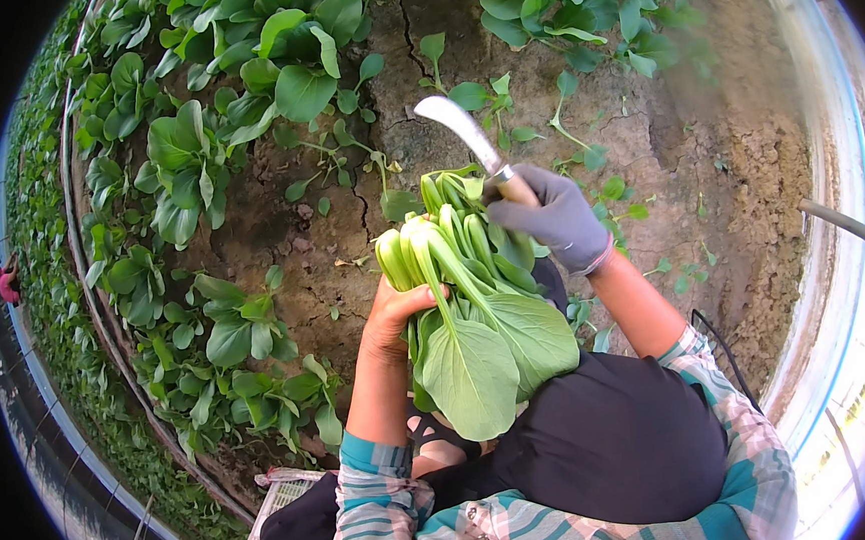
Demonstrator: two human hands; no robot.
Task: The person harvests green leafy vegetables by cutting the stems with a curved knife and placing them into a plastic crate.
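Note:
My bare left hand [397, 306] grips a bunch of leafy greens [475, 335], which look like bok choy, from the left side. Their pale green stalk ends point up and away from me, and the broad leaves hang toward my lap. In a grey glove, my right hand [553, 216] is closed around the wooden handle [517, 189] of a curved harvesting knife [460, 129]. The blade points up and left, above the stalk ends and apart from them. Gloved fingers are close to the right side of the bunch; whether they touch it I cannot tell.
Rows of growing greens [184, 167] fill the left and top. Cracked soil [312, 263] with small seedlings lies ahead. A hose or pipe [68, 167] runs along the left. Beside my knee sits a pale plastic crate [283, 499]. Another person [8, 284] is at the far left.

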